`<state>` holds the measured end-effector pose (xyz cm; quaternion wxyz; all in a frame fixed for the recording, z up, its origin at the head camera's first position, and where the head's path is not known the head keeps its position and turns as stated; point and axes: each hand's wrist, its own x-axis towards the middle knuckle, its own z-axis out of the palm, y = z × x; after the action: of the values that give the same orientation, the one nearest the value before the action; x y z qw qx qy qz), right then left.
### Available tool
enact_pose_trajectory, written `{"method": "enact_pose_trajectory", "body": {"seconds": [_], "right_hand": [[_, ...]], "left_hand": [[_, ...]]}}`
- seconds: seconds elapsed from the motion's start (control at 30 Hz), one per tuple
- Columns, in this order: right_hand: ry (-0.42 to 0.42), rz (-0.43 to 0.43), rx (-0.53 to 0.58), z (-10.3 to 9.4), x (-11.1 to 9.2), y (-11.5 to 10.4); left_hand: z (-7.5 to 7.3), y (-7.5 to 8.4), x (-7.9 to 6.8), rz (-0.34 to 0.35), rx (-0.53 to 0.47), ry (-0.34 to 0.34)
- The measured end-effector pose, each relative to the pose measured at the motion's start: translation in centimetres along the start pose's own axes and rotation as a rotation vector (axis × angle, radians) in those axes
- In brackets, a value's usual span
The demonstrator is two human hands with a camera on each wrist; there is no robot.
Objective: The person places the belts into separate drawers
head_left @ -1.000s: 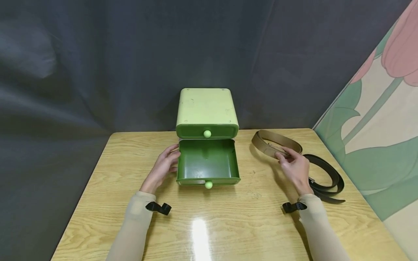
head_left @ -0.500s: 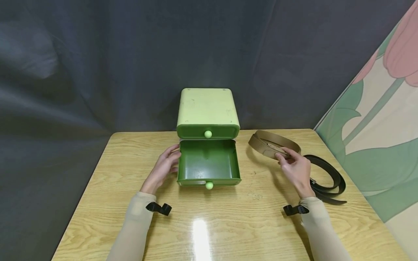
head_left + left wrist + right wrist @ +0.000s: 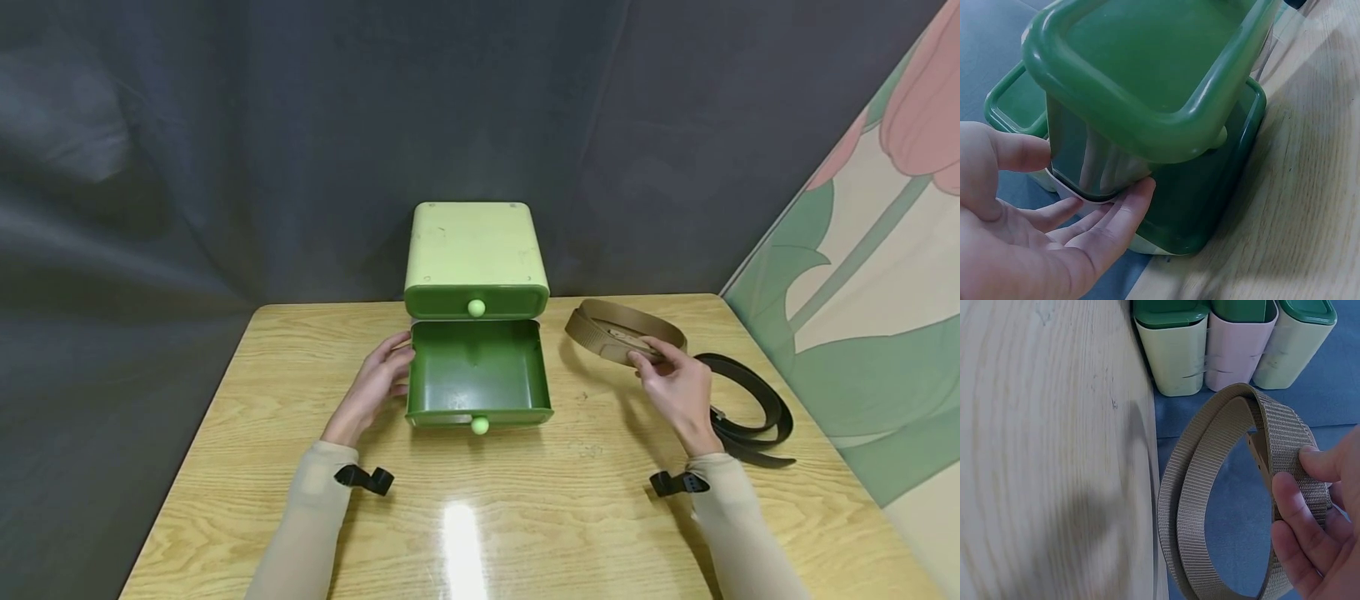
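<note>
My left hand [image 3: 375, 382] rests against the left side of a pulled-out green drawer [image 3: 480, 367]. In the left wrist view, the left fingers [image 3: 1110, 234] lie fairly straight along the drawer's side, and the thumb is near its upper edge. My right hand [image 3: 678, 390] pinches a coiled tan webbing belt [image 3: 592, 333] between thumb and fingers. The right wrist view shows the belt [image 3: 1194, 506] looped, with the right thumb [image 3: 1322, 464] on its outer face. A coiled black belt [image 3: 776, 421] lies on the table beside the right hand.
The small drawer cabinet [image 3: 476, 246], pale green on top with round knobs, stands at the back of the wooden table [image 3: 570, 517]. In the right wrist view it has three stacked housings, the middle one pinkish [image 3: 1235, 356]. A dark curtain [image 3: 300, 150] hangs behind.
The tan belt has shifted slightly left and turned in my right hand, bringing its paler end part more into view. My left hand and the drawer have stayed in place.
</note>
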<state>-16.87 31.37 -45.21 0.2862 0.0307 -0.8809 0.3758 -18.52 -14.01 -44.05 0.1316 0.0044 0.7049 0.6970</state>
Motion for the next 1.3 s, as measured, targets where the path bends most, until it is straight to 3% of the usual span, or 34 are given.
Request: {"method": "enact_pose_trajectory", "body": {"seconds": [1.3], "right_hand": [[-0.003,0.000,0.029,-1.2,-0.3,-2.3]], "left_hand": [[0.1,0.2,-0.1,-0.009,-0.013,0.001]]}}
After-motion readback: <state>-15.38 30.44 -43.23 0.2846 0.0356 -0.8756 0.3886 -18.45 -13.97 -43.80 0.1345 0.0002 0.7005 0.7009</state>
